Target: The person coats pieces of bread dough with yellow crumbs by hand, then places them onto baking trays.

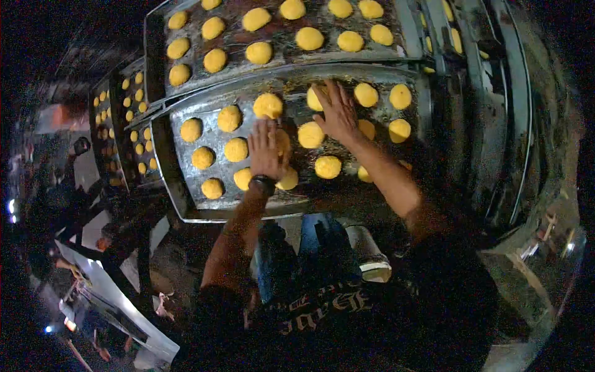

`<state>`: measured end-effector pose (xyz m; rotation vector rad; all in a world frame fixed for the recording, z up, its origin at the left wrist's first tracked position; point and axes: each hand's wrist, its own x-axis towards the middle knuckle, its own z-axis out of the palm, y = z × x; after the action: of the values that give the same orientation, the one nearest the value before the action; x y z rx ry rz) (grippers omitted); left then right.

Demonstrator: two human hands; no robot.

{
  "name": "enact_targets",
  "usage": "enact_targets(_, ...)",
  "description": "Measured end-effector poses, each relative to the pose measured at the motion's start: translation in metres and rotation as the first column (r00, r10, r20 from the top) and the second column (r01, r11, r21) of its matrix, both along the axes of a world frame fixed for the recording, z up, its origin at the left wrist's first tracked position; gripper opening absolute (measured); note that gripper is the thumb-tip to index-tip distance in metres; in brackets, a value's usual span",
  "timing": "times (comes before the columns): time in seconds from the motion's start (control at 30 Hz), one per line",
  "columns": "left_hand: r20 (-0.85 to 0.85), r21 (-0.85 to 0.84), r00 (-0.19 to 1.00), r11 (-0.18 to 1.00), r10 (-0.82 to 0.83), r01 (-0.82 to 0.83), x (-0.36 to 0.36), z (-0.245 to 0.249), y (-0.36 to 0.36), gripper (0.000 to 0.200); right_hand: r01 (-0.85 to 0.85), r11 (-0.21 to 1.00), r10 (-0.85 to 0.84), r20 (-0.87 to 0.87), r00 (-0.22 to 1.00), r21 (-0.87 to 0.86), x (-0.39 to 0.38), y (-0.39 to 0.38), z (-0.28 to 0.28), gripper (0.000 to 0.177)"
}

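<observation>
Rows of round yellow dough balls lie on a dark metal baking tray (198,208) in front of me. My left hand (266,152) is stretched flat over the left-middle part of this tray, palm down, partly covering one dough ball. Just beyond its fingertips is another dough ball (268,105). On the far side of the tray, my right hand (338,115) has its fingers spread over a dough ball (317,98), partly hiding it. A dough ball (310,134) sits beside its thumb. Neither hand is gripping anything.
A second tray (235,31) of dough balls adjoins the far edge. More filled trays (133,124) stand at the left, and metal trays (496,93) overlap at the right. A white bucket (372,251) is by my legs. People (74,291) are at the lower left.
</observation>
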<state>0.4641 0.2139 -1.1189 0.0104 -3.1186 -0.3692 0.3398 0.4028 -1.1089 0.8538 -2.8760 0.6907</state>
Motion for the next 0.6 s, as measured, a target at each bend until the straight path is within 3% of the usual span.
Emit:
enact_targets(0.07,-0.087,-0.014,0.995,0.998,0.057,-0.059,-0.023,-0.009,-0.015,0.074,-0.098,0.995,0.097,0.079,0.992,0.015,-0.018,0.000,-0.019,0.064)
enact_targets(0.1,0.015,-0.008,0.999,0.999,0.047,-0.047,-0.031,-0.003,-0.021,0.074,-0.071,0.996,0.062,0.139,0.988,0.058,-0.018,-0.005,-0.001,0.065)
enact_targets(0.2,-0.021,-0.054,1.000,0.998,0.019,-0.020,-0.040,-0.022,-0.043,0.078,0.035,0.998,-0.039,0.091,0.995,0.049,-0.021,-0.020,-0.023,0.065)
enact_targets(0.23,-0.076,-0.051,0.997,0.999,-0.021,0.017,-0.042,-0.022,-0.052,0.079,0.072,0.990,-0.081,0.072,0.994,0.118,-0.018,-0.030,-0.023,0.063)
enact_targets(0.27,-0.024,-0.099,1.000,0.995,-0.005,0.002,-0.045,-0.022,-0.059,0.079,0.102,0.978,-0.112,0.045,0.993,0.182,-0.017,-0.037,-0.022,0.061)
enact_targets(0.33,-0.099,-0.155,0.995,0.988,-0.015,-0.001,-0.047,-0.024,-0.060,0.080,0.051,0.997,-0.045,-0.121,0.992,0.053,-0.010,-0.034,-0.014,0.062)
enact_targets(0.43,-0.123,-0.043,0.992,0.999,-0.030,0.025,-0.046,-0.008,-0.054,0.079,-0.083,0.993,0.090,-0.090,0.992,0.083,0.005,-0.037,-0.029,0.064)
enact_targets(0.53,-0.097,-0.132,0.994,0.990,-0.058,0.045,-0.054,-0.013,-0.064,0.075,-0.083,0.992,0.088,-0.051,0.995,0.091,-0.001,-0.049,-0.028,0.059)
enact_targets(0.6,-0.075,-0.161,0.996,0.986,-0.045,0.033,-0.057,-0.017,-0.064,0.075,-0.043,0.964,0.067,0.083,0.994,-0.264,-0.011,-0.035,-0.021,0.056)
